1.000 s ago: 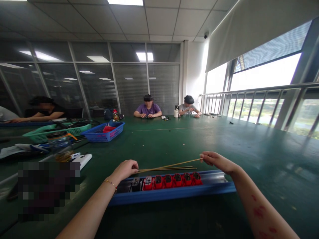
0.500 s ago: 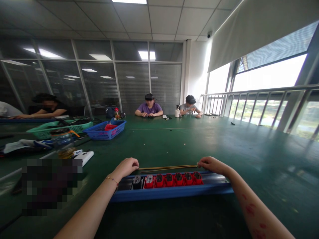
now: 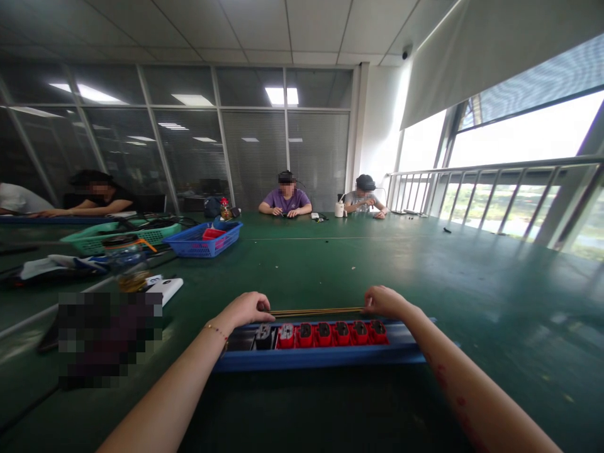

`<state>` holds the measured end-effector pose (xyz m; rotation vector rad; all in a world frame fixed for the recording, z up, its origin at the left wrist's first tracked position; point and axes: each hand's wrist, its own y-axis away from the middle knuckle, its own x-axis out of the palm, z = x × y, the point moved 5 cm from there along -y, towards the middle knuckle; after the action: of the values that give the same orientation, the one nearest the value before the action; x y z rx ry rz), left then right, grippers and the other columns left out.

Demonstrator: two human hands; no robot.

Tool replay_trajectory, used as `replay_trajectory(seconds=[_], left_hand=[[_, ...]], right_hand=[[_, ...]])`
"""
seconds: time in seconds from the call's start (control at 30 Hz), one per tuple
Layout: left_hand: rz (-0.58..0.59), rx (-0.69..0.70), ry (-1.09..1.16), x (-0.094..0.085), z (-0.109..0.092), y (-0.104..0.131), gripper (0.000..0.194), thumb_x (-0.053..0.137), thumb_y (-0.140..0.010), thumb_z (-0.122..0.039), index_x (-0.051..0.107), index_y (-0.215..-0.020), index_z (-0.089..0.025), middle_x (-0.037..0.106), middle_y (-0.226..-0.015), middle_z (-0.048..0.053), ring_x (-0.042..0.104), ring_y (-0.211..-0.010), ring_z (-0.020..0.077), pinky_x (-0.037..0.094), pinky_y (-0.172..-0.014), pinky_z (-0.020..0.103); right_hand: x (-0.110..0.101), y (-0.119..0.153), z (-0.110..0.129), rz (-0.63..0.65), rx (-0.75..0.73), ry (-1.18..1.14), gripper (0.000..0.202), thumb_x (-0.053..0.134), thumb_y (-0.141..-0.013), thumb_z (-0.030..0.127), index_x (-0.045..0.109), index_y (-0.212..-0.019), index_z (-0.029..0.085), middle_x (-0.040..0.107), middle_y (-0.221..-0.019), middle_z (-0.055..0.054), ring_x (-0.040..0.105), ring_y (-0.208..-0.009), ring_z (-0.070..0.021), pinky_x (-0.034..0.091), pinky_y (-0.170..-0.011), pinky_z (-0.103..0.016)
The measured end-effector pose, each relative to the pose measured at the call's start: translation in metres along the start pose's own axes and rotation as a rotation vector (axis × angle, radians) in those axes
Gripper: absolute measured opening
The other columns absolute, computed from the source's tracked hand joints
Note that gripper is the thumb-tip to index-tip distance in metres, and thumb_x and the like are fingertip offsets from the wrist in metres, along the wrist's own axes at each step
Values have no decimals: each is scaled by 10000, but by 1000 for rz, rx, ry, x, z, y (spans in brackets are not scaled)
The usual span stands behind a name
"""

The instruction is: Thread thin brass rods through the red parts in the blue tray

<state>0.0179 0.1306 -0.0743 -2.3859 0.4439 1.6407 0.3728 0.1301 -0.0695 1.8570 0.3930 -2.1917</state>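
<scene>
Several thin yellow wires [image 3: 316, 311] stretch sideways between my hands, above the far edge of a long blue rail [image 3: 325, 359]. My left hand [image 3: 246, 308] pinches their left end with thumb and fingers. At the other end, my right hand [image 3: 384, 302] has its fingers closed on the wires. The rail holds a row of red blocks with dark connectors [image 3: 323, 333] in them. At the row's left are a red block with a grey connector [image 3: 285, 335] and a black block [image 3: 263, 337]. The wire ends are hidden in my fingers.
To the left lie a white device [image 3: 166, 290], a glass jar [image 3: 126, 267], a blue basket [image 3: 202, 245] with a red thing in it and a green basket [image 3: 75, 242] of dark cables. Co-workers sit across the green table [image 3: 302, 270] and at the far left.
My right hand has moved left along the wires, closer to my left hand. The wires still run between both hands. The view has shifted slightly.
</scene>
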Motion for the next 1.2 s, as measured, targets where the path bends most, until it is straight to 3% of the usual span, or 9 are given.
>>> replay_trajectory(seconds=[0.23, 0.43, 0.63, 0.8, 0.97, 1.07, 1.2], left_hand=[[-12, 51, -68, 0, -8, 1, 166, 550, -714, -318, 659, -809, -236, 668, -800, -3, 601, -740, 146, 403, -644, 206], [-10, 72, -125, 1, -11, 0, 184, 536, -663, -163, 642, -793, -240, 647, -721, -19, 583, -652, 128, 378, -566, 195], [-32, 61, -134, 3, -8, -2, 212, 526, -579, -76, 626, -702, -217, 626, -693, -17, 563, -622, 126, 354, -523, 191], [-142, 55, -99, -6, -9, 5, 142, 522, -595, -113, 612, -660, -202, 604, -742, 10, 558, -671, 154, 379, -574, 224], [-254, 99, 34, -23, -26, 14, 146, 443, -716, -189, 580, -767, -192, 619, -817, 9, 574, -788, 154, 421, -712, 236], [-276, 138, 124, -33, -41, 22, 195, 415, -756, -233, 574, -863, -196, 637, -871, 7, 583, -810, 150, 433, -730, 229], [-221, 169, 325, -45, -60, 39, 258, 521, -717, -307, 592, -940, -197, 643, -869, 16, 582, -763, 168, 437, -687, 244]], right_hand=[[-2, 3, 13, 26, -56, 52, 201, 571, -713, 255, 637, -900, 219, 688, -850, -21, 623, -755, -171, 433, -640, -211], [-7, 1, 25, 79, -64, 117, 196, 514, -697, 173, 673, -800, 222, 689, -817, -44, 619, -772, -211, 411, -647, -259], [-4, -9, 34, 130, -75, 80, 197, 572, -553, 109, 670, -698, 199, 673, -716, -49, 602, -698, -220, 387, -580, -263], [1, -7, 26, 104, -109, -98, 159, 568, -572, 137, 634, -712, 178, 641, -701, -22, 561, -626, -159, 368, -514, -215], [-11, 8, 13, -16, -130, -313, 168, 449, -720, 159, 559, -845, 147, 580, -729, -9, 515, -646, -118, 387, -549, -193], [-21, 20, 15, -76, -158, -562, 167, 445, -759, 198, 530, -895, 149, 516, -668, 20, 467, -601, -104, 363, -533, -196], [-32, 38, 25, -35, -179, -859, 197, 570, -733, 301, 542, -867, 159, 409, -577, 61, 369, -520, -83, 284, -480, -198]])
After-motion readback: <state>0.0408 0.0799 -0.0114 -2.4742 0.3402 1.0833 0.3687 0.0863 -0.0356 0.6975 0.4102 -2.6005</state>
